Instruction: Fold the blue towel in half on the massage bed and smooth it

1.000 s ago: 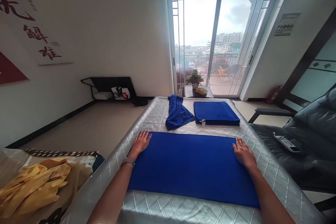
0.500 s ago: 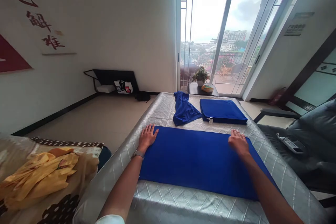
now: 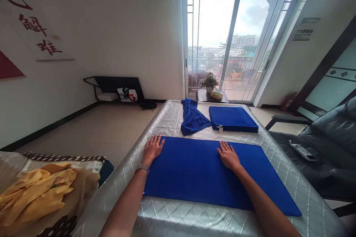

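A blue towel lies spread flat, folded lengthwise, on a silver quilted bed. My left hand rests flat on the towel's far left corner with fingers apart. Near the middle of the far edge, my right hand presses flat on the cloth, fingers spread. Beyond them lie a crumpled blue towel and a neat stack of folded blue towels.
A black recliner with a remote stands right of the bed. Yellow cloth lies on a patterned cover at lower left. A small table with a potted plant stands before the glass balcony door.
My right hand has slid left along the towel's far edge from the right corner to near its middle. My left hand has stayed at the left corner.
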